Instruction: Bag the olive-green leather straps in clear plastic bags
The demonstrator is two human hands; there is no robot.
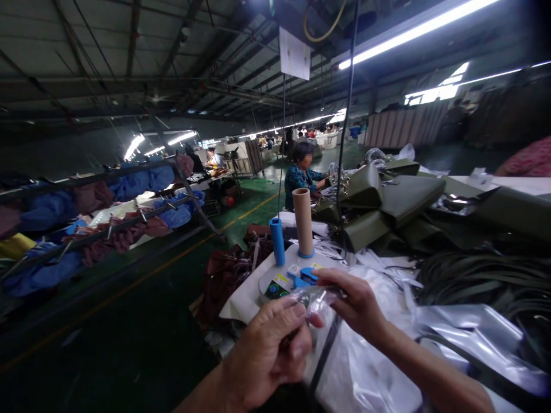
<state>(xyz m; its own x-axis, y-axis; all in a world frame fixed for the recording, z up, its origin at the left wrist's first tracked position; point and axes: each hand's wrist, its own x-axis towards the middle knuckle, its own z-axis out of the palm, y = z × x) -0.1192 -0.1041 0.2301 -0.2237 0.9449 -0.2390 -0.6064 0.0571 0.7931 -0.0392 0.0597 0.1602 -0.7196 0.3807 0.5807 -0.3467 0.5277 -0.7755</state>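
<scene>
My left hand is closed, its thumb pressed against the fingers on a crumpled piece of clear plastic film. The other end of the film is between the fingers of my right hand. Something small and shiny seems wrapped in the film by my left thumb, too blurred to name. A dark strap hangs below my hands. Just beyond them stands a white tabletop machine with blue parts, a control panel with green lights, a blue spindle and an upright cardboard tube.
Olive-green bags pile up at the right, with coiled dark straps in front. White plastic sheeting covers the near table. A co-worker works beyond. Leftward, a rack carries blue and maroon pieces. A black cable hangs overhead.
</scene>
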